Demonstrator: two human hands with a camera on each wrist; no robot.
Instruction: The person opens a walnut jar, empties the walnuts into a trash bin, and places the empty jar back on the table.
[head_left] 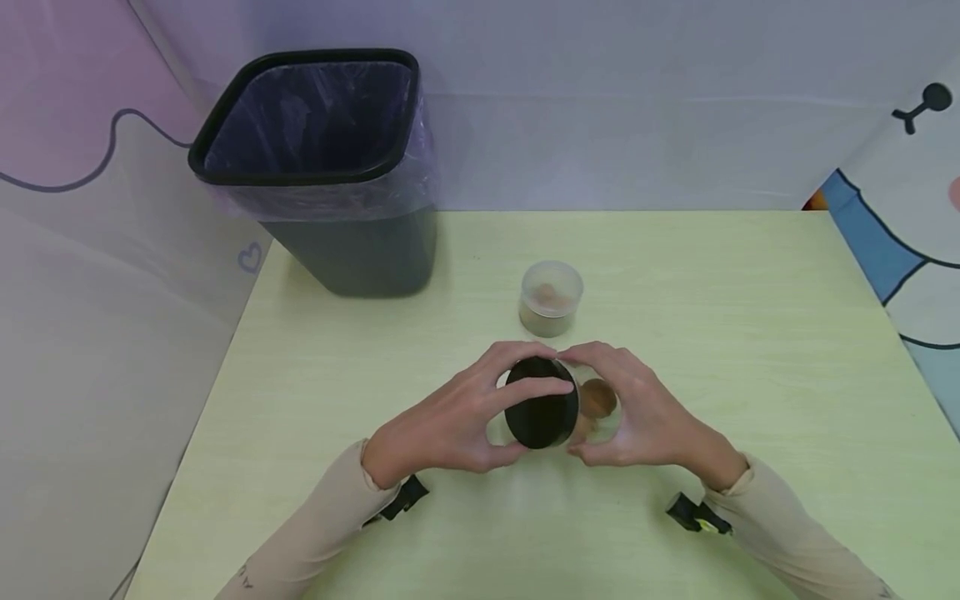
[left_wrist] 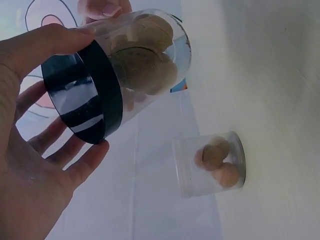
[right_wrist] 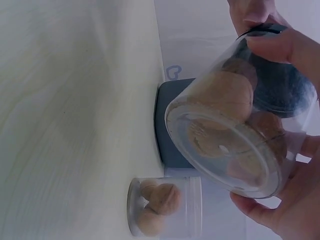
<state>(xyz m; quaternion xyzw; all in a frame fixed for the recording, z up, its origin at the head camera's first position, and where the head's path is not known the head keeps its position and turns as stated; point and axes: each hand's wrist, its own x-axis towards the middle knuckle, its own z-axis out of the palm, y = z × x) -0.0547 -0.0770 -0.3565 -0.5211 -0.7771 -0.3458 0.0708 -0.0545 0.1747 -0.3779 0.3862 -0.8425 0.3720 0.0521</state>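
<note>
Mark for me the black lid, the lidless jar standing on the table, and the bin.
black lid (head_left: 542, 412), head view, middle of its flat top.
lidless jar (head_left: 551, 298), head view, centre of its open mouth.
bin (head_left: 360, 250), head view, bare front wall below the liner.

Soft even light, faint shadows, wrist views slightly hazy
</note>
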